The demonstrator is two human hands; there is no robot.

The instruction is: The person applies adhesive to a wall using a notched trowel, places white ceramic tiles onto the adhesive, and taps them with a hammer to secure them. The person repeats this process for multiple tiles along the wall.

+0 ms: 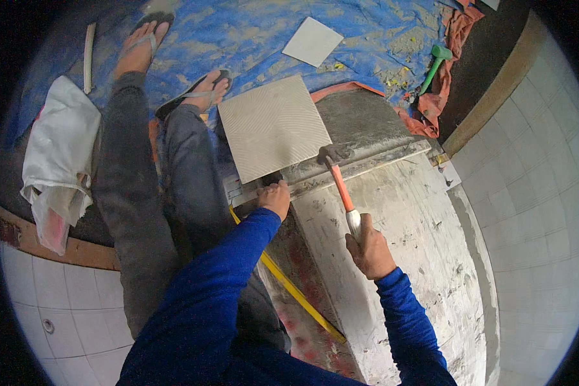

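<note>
My right hand grips a hammer by the white end of its orange-red handle. The hammer's dark head lies by the right corner of a large beige square tile with a ridged face. My left hand is closed beside the tile's lower edge, over a long pale strip. A small dark thing or gap shows just past its fingers; what they hold, if anything, I cannot make out. Dark grey mortar spreads to the right of the tile.
A dusty blue tarp covers the far floor, with a smaller pale tile and a green mallet on it. A white sack lies left of my legs. A thin yellow strip slants below my left hand. A tiled wall rises at right.
</note>
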